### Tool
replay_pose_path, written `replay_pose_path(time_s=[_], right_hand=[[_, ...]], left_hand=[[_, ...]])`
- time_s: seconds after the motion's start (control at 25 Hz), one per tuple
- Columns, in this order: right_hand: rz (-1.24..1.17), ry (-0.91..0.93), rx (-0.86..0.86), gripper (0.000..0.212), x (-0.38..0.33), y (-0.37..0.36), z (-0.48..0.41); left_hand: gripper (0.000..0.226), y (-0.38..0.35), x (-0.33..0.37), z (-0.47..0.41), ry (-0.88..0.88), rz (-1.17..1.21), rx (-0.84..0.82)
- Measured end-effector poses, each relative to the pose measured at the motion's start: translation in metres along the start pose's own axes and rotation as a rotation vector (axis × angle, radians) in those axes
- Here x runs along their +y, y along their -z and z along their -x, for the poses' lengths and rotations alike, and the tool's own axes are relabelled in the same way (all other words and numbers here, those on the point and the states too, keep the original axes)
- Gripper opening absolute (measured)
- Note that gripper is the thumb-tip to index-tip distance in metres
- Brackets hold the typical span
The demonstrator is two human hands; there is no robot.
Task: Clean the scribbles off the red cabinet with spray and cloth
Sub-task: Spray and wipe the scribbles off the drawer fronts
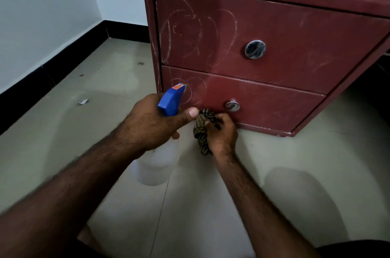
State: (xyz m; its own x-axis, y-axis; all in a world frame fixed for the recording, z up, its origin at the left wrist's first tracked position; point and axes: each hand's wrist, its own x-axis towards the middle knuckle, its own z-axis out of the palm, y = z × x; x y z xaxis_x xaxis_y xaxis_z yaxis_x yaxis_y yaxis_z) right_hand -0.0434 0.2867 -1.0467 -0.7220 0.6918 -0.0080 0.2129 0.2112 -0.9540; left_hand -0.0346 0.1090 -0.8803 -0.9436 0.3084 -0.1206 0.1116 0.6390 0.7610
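The red cabinet (285,32) stands on the floor with two drawers, each with a round metal knob. White scribbles (196,32) cover the left part of the upper drawer, and fainter loops (195,91) mark the left of the lower drawer. My left hand (152,122) grips a white spray bottle (156,165) with a blue trigger head (171,99), its nozzle aimed at the lower drawer's loops. My right hand (223,133) holds a bunched striped cloth (202,131) low in front of the lower drawer, just left of its knob (232,106).
Pale floor tiles (295,184) spread around the cabinet. A white wall with a black skirting board (52,74) runs along the left and meets the cabinet's corner. A small scrap of paper (83,101) lies on the floor at left.
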Motion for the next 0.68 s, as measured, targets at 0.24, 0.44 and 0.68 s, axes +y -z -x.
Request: replay_pose_path(time_s=[0.24, 0.44, 0.68], right_hand=[[-0.189, 0.078, -0.053, 0.025, -0.017, -0.001, 0.003], [-0.029, -0.059, -0.004, 0.029, -0.003, -0.003, 0.006], [-0.154, 0.092, -0.090, 0.030, -0.021, -0.008, 0.007]], left_hand=[[0.052, 0.000, -0.006, -0.003, -0.005, 0.002, 0.029], [0.059, 0.001, -0.002, -0.002, 0.016, 0.005, 0.007], [0.055, 0.002, -0.006, -0.004, 0.007, -0.007, 0.030]])
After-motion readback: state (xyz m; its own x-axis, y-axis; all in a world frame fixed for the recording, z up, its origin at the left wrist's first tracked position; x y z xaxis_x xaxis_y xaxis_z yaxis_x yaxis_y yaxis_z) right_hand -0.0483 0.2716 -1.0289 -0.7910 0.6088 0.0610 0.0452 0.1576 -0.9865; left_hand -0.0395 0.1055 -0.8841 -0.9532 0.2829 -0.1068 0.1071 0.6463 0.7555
